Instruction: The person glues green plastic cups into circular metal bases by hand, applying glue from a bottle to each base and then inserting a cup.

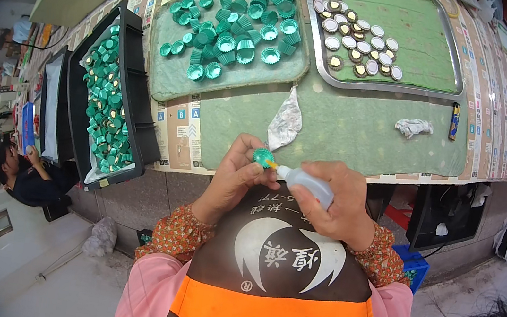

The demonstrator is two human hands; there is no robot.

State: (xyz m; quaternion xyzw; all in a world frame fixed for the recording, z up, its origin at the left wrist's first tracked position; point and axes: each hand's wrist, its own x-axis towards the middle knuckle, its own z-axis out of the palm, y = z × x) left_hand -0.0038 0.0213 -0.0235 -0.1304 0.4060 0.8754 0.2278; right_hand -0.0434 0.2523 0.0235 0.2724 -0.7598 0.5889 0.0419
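Observation:
A small green fluted cup [262, 156] is pinched between the thumb and fingers of my left hand [235, 172], close in front of my apron. My right hand [341, 200] is wrapped round a translucent squeeze bottle [313, 187]. The bottle is tipped to the left, and its yellowish nozzle [271, 164] meets the rim of the cup; whether anything is coming out cannot be made out. Just beyond my left hand lies a crumpled white cloth or wrapper [286, 121] on the green mat [348, 126].
Many green cups [239, 27] lie on a cloth-lined tray [170, 85]. A metal-rimmed tray [367, 87] holds round discs [363, 46], some white-faced. At left, a black crate [140, 90] contains green pieces. A marker-like tube [454, 122] and crumpled tissue [413, 127] lie right; another person [37, 177] works far left.

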